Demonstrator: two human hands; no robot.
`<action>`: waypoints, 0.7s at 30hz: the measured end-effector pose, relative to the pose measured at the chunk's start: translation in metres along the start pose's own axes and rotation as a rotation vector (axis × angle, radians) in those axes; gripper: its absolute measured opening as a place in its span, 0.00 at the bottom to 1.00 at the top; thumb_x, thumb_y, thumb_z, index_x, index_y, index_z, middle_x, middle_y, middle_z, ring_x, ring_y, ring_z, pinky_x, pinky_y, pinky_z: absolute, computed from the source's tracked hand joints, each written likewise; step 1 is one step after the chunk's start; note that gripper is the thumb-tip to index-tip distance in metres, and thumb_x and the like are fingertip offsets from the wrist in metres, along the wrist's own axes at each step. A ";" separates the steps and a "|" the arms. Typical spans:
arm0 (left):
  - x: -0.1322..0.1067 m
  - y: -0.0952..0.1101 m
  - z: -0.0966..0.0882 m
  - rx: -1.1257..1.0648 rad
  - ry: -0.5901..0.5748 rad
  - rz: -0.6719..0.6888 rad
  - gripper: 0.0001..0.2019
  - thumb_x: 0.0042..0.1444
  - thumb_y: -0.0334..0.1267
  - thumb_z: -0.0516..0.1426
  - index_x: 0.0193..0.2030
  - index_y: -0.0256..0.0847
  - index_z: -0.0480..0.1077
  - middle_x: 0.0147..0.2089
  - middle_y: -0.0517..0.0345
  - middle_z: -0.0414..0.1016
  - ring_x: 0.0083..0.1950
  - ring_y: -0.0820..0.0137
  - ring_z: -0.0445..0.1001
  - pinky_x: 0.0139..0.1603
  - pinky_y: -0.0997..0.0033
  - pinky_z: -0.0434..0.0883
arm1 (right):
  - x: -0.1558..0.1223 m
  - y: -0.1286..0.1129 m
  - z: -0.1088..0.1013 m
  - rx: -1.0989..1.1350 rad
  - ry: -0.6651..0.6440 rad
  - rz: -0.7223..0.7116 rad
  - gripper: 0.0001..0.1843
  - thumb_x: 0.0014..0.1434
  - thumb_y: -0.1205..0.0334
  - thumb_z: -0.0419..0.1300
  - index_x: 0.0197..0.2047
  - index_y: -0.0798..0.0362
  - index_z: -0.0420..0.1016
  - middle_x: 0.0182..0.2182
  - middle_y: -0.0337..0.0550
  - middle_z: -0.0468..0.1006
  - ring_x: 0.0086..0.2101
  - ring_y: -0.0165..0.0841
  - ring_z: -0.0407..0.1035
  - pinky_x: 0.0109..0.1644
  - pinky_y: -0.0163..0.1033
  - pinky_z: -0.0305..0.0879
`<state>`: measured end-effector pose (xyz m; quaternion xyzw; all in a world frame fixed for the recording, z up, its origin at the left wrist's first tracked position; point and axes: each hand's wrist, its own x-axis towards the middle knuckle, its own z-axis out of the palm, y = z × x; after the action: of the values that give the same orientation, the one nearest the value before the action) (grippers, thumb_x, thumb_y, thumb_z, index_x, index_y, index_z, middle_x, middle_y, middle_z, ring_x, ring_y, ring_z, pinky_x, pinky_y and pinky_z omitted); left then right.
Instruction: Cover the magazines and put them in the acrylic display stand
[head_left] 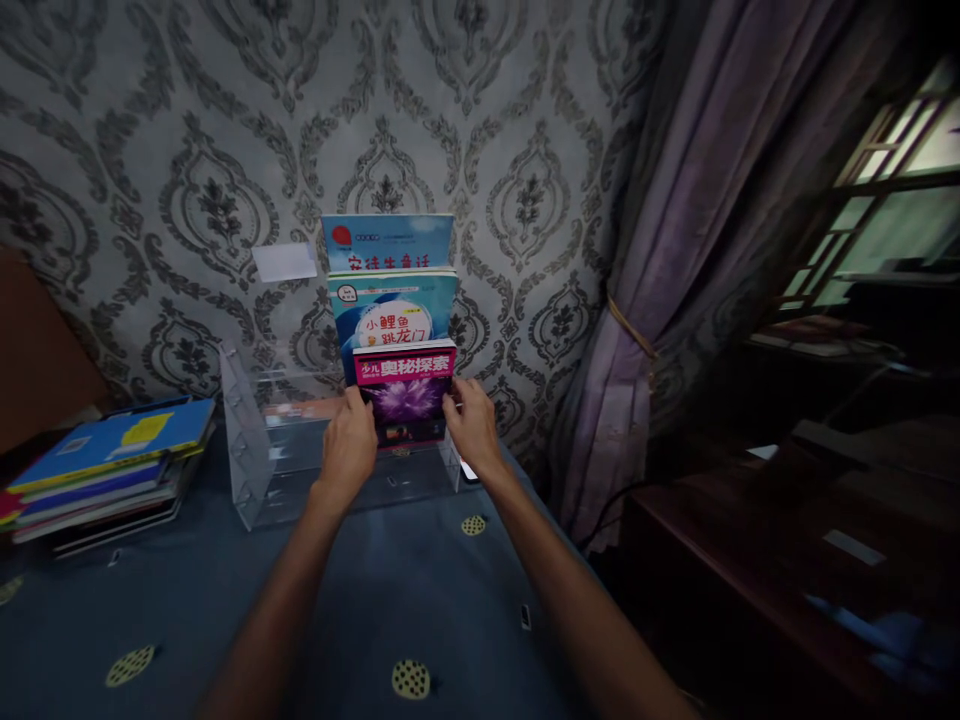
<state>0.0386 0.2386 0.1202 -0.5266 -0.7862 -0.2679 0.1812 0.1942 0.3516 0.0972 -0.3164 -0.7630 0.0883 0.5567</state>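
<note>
Both hands have the pink-and-purple children's mystery book pinched by its sides, the fingers of the left hand (350, 442) on one edge, those of the right hand (474, 428) on the other. The purple book (407, 397) stands near the right end of a clear stepped rack (244, 440), before the Little Carp storybook (394, 310) and, behind that, an Andersen fairy-tale book (401, 238). A book stack (124, 445) sits leftward on the worktop (360, 610).

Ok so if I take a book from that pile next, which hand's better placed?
Probably your left hand: the pile of books sits on that side. Your right hand is farther off, across the pink book. Both hands hold that book, so the left would let go first.
</note>
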 end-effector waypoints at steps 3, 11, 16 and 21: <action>0.002 0.003 0.000 0.010 -0.010 -0.009 0.09 0.70 0.31 0.44 0.50 0.33 0.62 0.42 0.37 0.79 0.44 0.54 0.81 0.38 0.63 0.72 | 0.000 0.000 0.000 0.017 0.000 -0.015 0.12 0.61 0.67 0.52 0.43 0.52 0.76 0.35 0.48 0.75 0.36 0.42 0.69 0.43 0.46 0.67; 0.004 0.005 0.001 0.038 0.012 -0.027 0.09 0.70 0.30 0.44 0.49 0.34 0.63 0.39 0.39 0.79 0.41 0.55 0.81 0.36 0.65 0.71 | -0.001 0.001 0.003 0.076 0.015 0.010 0.14 0.62 0.69 0.49 0.41 0.52 0.76 0.34 0.47 0.74 0.35 0.41 0.70 0.41 0.44 0.67; 0.005 0.004 -0.001 0.034 0.005 -0.032 0.10 0.70 0.30 0.43 0.50 0.34 0.63 0.38 0.41 0.79 0.39 0.55 0.81 0.35 0.65 0.70 | -0.001 0.003 0.005 0.125 0.015 0.030 0.14 0.62 0.69 0.49 0.41 0.52 0.76 0.34 0.47 0.73 0.36 0.40 0.70 0.39 0.43 0.68; 0.008 0.001 -0.003 0.036 -0.011 -0.041 0.11 0.70 0.31 0.43 0.52 0.35 0.63 0.37 0.42 0.79 0.37 0.55 0.81 0.34 0.65 0.70 | 0.000 0.003 0.005 0.088 0.012 0.033 0.13 0.62 0.68 0.50 0.40 0.53 0.77 0.34 0.47 0.73 0.36 0.40 0.70 0.40 0.44 0.67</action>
<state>0.0367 0.2427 0.1273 -0.5084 -0.8025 -0.2546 0.1809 0.1909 0.3553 0.0938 -0.3047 -0.7498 0.1290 0.5730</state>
